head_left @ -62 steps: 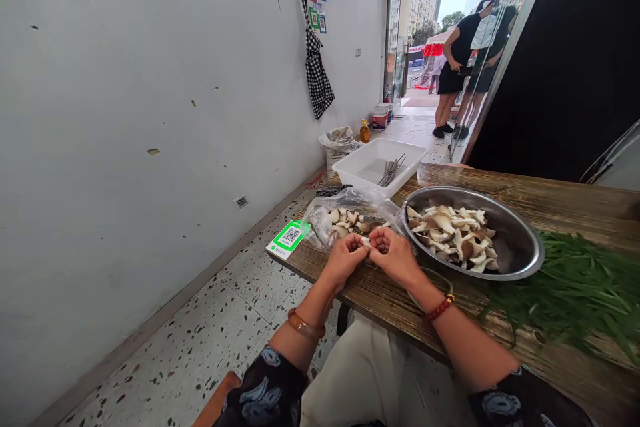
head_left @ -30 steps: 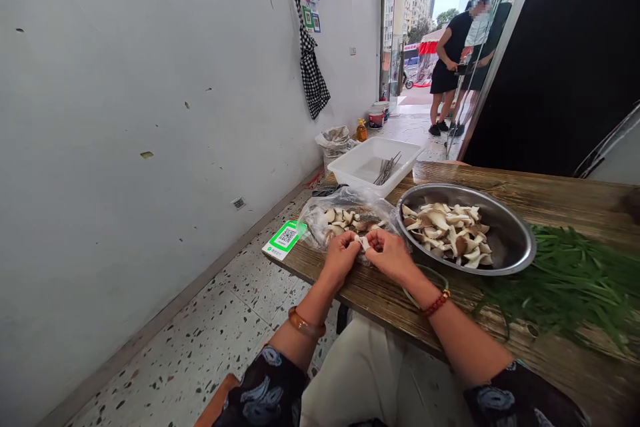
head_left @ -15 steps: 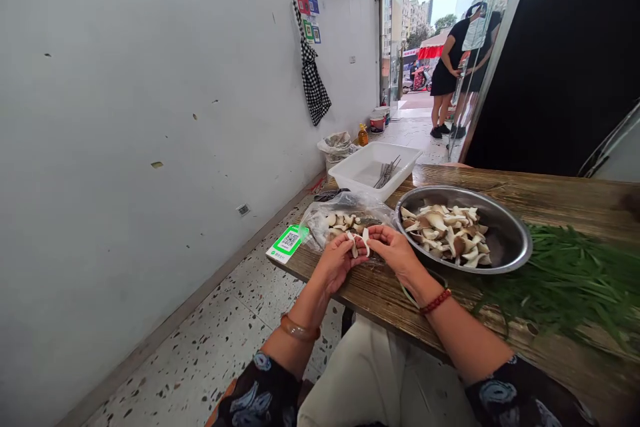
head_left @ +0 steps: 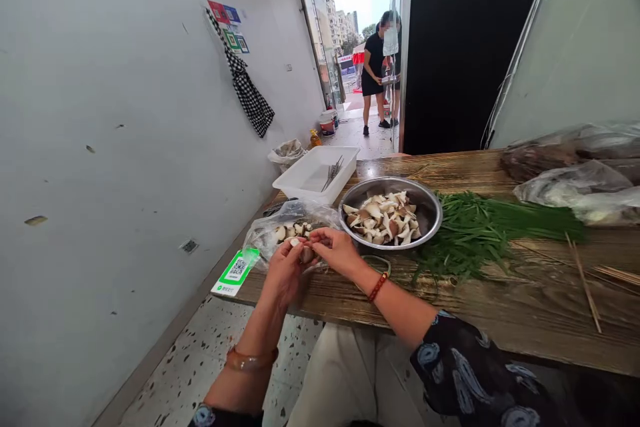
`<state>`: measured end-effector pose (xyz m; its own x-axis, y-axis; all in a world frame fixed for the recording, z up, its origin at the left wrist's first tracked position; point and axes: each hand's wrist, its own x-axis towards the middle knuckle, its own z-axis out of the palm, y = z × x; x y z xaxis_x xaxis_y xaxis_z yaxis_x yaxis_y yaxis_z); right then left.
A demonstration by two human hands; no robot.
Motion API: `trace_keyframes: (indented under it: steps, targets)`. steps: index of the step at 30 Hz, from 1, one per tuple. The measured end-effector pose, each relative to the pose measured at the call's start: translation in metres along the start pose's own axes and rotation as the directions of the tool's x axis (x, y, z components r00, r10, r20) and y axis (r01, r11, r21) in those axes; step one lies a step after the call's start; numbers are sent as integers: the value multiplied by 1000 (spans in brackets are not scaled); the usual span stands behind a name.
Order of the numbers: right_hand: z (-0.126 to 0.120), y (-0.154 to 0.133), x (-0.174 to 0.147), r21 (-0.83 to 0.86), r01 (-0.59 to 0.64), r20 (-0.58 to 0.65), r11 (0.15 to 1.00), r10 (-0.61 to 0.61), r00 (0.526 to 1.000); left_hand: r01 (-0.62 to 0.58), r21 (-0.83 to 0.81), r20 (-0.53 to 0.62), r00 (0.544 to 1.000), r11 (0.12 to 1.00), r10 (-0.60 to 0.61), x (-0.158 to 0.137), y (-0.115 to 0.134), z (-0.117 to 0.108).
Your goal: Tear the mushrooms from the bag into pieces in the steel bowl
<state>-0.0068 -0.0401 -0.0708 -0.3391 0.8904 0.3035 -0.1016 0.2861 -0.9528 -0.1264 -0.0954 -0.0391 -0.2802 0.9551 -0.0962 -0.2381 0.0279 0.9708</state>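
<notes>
A small oyster mushroom (head_left: pixel 307 254) with a pale stem and brownish cap is between my hands, over the table's near edge. My left hand (head_left: pixel 284 275) is closed around it. My right hand (head_left: pixel 341 255) meets it from the right, thumb and fingers pinched at its edge; the fingertips partly hide it. Just beyond lies a clear plastic bag (head_left: pixel 257 235) with more mushrooms (head_left: pixel 293 231) in its mouth. To the right of my hands, a steel bowl (head_left: pixel 434 217) holds a heap of torn mushroom pieces (head_left: pixel 383 217).
Behind the bag stands a white plastic tray (head_left: pixel 300 177) with metal skewers. Green chives (head_left: pixel 480 220) spread right of the bowl, near wooden sticks (head_left: pixel 583 280) and plastic-wrapped bundles (head_left: pixel 590 180). A QR-code card (head_left: pixel 235 273) lies at the left corner. A person (head_left: pixel 375 67) stands by the glass door.
My view has swung right, showing more of the table. The two white mushroom strips my hands held apart are no longer seen; a browner piece is in my fingers. The person by the door has turned.
</notes>
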Motion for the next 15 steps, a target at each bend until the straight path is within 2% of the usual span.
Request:
trace_keyframes:
  steps: [3,6,9,11,13,15]
  targets:
    - [0,7,3,-58,7,-17,998,-8,1000,-157,109,-34,986,982,161,6,19,12]
    - [0,13,4,-110,-4,10,994,5,1000,-292,210,23,955,933,294,16,37,39]
    - [0,17,3,-160,-4,53,987,13,998,-322,277,155,945,905,289,34,45,74]
    - [-1,18,2,-193,9,78,981,7,997,-375,331,244,921,866,305,47,46,92]
    - [-1,19,0,-220,26,100,975,-4,995,-447,378,340,882,811,328,56,45,103]
    - [1,20,-2,-235,44,122,971,-15,992,-487,391,367,860,781,353,57,46,103]
